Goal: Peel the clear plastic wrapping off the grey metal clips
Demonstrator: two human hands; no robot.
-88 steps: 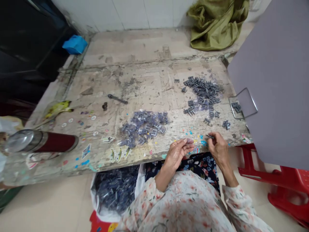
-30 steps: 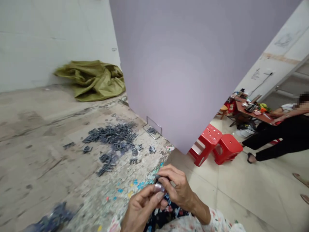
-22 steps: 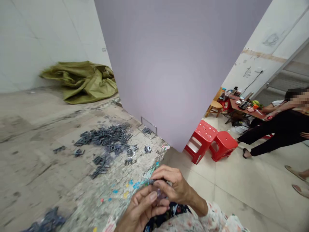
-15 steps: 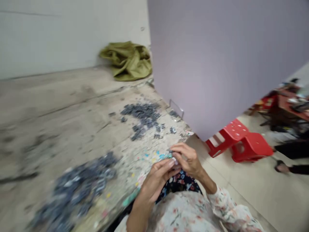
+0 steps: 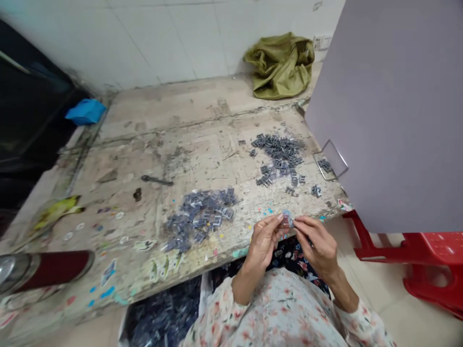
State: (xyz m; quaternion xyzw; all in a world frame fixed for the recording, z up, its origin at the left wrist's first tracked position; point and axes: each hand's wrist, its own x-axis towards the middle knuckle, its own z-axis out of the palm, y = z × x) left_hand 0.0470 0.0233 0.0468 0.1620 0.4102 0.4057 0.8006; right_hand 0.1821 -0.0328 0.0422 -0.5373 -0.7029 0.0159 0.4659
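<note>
At the table's front edge I pinch a small clear plastic bag [image 5: 288, 220] between my two hands, above my lap. My left hand [image 5: 263, 238] is closed on the bag's left side, thumb against fingers. On the other side, my right hand [image 5: 318, 243] closes its fingertips at the bag's edge. What lies inside the bag is too small to make out. A heap of small dark grey plastic parts [image 5: 280, 148] lies beyond my hands on the worn table [image 5: 202, 149]. To the left is a pile of similar parts in clear bags [image 5: 198, 212].
An olive sack [image 5: 284, 67] slumps against the wall. A grey panel [image 5: 398, 111] rises at the right, by a metal wire frame [image 5: 331, 161]. Red stools [image 5: 441, 248] stand below. A dark red flask [image 5: 54, 271] lies left; a box of bagged parts [image 5: 166, 313] sits under the table.
My view has swung left, bringing in the flask and the box below. My hands have drawn slightly apart, and the clear bag between them shows more.
</note>
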